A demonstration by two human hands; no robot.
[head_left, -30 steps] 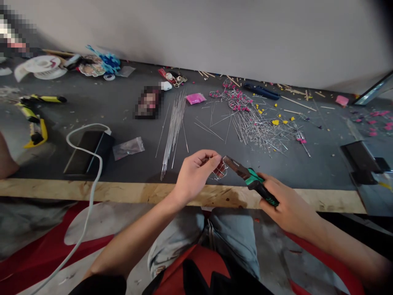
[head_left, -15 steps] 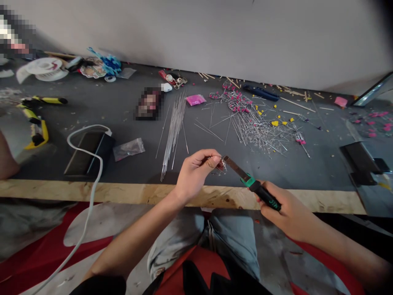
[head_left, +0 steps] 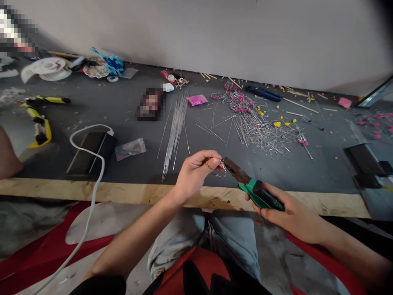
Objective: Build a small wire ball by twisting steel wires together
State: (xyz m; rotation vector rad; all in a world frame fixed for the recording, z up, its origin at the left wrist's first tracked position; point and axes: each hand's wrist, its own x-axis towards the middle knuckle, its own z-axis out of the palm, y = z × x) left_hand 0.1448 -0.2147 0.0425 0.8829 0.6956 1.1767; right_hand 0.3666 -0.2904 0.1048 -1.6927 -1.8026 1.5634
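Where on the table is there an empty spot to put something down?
Bare grey mat lies between the yellow tool and the blurred patch, and between the green pliers and the black box. It is crowded around the wire pile and wire bundle.

Wire bundle (head_left: pixel 175 129) lies left of pin heap (head_left: pixel 260 129); phone (head_left: pixel 90 152) further left.

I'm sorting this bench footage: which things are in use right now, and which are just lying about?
In use: left hand pinching a small wire piece; right hand holding green-handled pliers against it.

Lying about: straight wire bundle, tangled wire pile, yellow tool, white cable, pink packet.
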